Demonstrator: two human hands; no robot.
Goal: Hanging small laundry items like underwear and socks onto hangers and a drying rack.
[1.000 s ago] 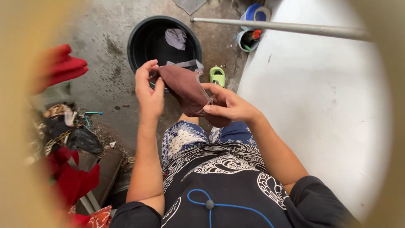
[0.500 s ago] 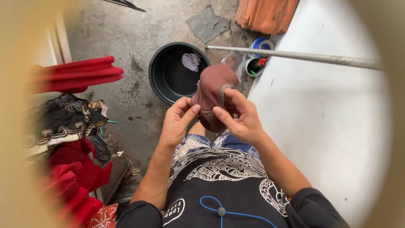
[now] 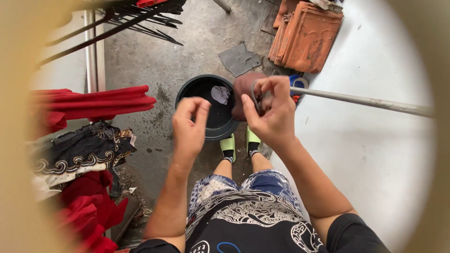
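Right hand [image 3: 272,112] pinching maroon cloth [image 3: 243,89] at frame centre, fingers clamped on grey band. Left hand [image 3: 190,124] hovering beside, fingers loosely curled, holding nothing, over black tub [image 3: 197,91].

Small maroon cloth item [image 3: 243,89] with grey elastic edging, bunched and lifted in the air, pinched by the right hand [image 3: 272,117] above the rim of a black tub [image 3: 187,91]

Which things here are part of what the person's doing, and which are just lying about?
In use: brown cloth gripped by right hand; left hand empty beside it; black tub below.
Lying about: roof tiles, red cloth, metal pole.
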